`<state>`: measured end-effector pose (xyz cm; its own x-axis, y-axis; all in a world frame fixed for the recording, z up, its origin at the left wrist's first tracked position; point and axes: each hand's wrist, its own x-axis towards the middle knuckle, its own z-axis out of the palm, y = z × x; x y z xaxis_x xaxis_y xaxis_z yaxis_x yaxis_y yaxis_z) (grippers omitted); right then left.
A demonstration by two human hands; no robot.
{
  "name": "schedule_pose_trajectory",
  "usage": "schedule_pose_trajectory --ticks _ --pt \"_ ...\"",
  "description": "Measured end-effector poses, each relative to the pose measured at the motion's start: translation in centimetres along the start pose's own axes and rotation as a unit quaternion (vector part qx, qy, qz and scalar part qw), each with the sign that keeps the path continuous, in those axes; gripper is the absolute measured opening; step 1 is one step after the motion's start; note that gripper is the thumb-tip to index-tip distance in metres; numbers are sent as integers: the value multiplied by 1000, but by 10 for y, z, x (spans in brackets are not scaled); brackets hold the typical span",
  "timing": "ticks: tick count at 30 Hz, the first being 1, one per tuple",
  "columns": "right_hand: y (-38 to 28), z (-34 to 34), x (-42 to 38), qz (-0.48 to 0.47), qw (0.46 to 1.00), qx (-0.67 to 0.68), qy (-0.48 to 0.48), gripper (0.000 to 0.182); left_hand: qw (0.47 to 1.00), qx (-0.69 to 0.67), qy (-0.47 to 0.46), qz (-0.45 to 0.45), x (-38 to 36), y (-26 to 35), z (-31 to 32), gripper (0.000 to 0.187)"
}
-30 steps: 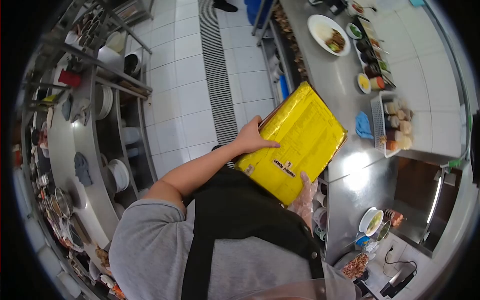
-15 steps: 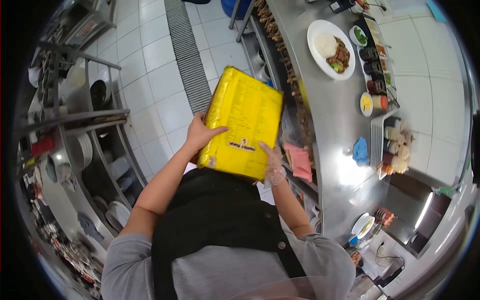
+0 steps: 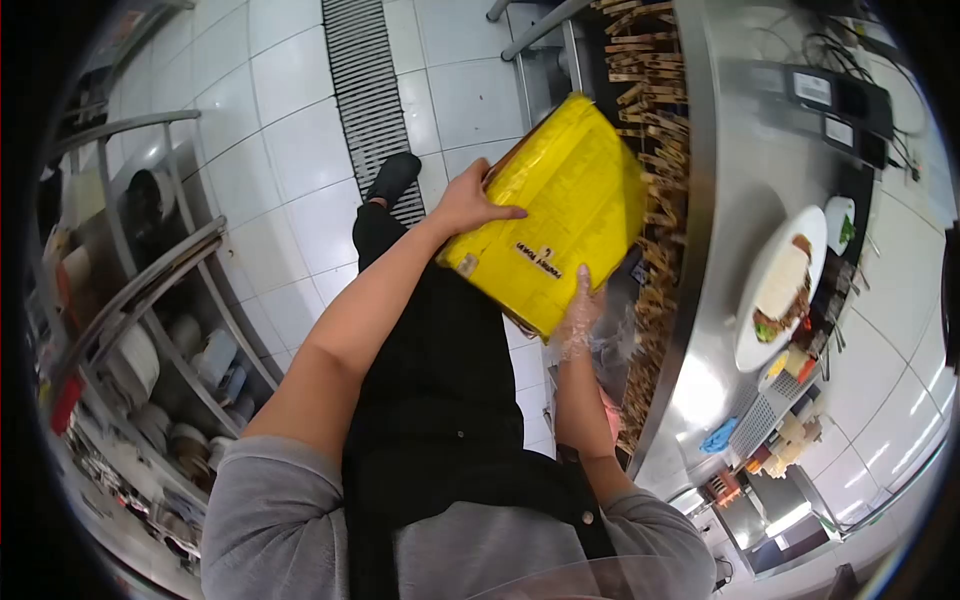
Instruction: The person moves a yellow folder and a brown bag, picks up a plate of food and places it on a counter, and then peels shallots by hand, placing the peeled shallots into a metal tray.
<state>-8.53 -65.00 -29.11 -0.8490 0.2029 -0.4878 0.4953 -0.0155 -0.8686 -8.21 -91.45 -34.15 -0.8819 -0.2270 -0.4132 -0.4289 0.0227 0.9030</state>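
A box wrapped in shiny yellow tape [image 3: 570, 200] is held tilted in front of my body, with a small printed label on its top face. My left hand [image 3: 472, 203] grips its left edge, thumb across the top and the other fingers out of sight beneath. At the lower right corner, my right hand [image 3: 581, 308] holds the box in a clear plastic glove, its thumb on the top face. The fingers under the box are hidden.
To the right runs a steel counter [image 3: 715, 250] with a white oval plate of rice and meat [image 3: 785, 290]. Wooden clothespins [image 3: 660, 170] line its edge. A metal rack with dishes [image 3: 150, 290] stands left. A floor drain grate [image 3: 365, 90] runs ahead, near my shoe [image 3: 396, 177].
I have moved forward along the counter, and the plate of food now appears lower and farther right. The box has shifted right and turned slightly, still in both hands. My shoe has come into view.
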Motion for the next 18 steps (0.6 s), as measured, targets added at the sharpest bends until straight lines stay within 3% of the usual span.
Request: schedule_pose_trajectory --ticks 3,6,8,11,12,13,15,16,17,18 --pt "13 4 53 -44 997 -5 57 44 996 -66 -34 45 70 -27 16 79" --pt "22 0 98 -127 989 -66 31 51 989 -109 -59 76 120 -43 35 71" --pt "8 7 109 -194 970 -103 100 52 974 -187 -74 104 140 -47 50 65" --pt "23 -61 178 -155 985 -1 77 56 954 -249 -87 142 166 -40 68 66" --pt "-42 36 114 -76 958 -227 158 56 958 -237 -81 141 170 -30 69 67" --pt "-42 37 123 -75 958 -223 165 56 958 -235 -88 142 180 -22 70 67" --pt "-47 29 150 28 993 39 109 53 949 -233 -99 187 195 -5 73 65" --pt "-42 14 167 -33 999 -20 7 50 960 -164 -90 207 202 12 69 70" --pt "-42 1 186 -52 998 -41 -15 51 960 -163 -95 210 218 20 76 70" --pt "-49 2 196 -55 997 -58 -12 51 946 -163 -46 276 241 30 88 70"
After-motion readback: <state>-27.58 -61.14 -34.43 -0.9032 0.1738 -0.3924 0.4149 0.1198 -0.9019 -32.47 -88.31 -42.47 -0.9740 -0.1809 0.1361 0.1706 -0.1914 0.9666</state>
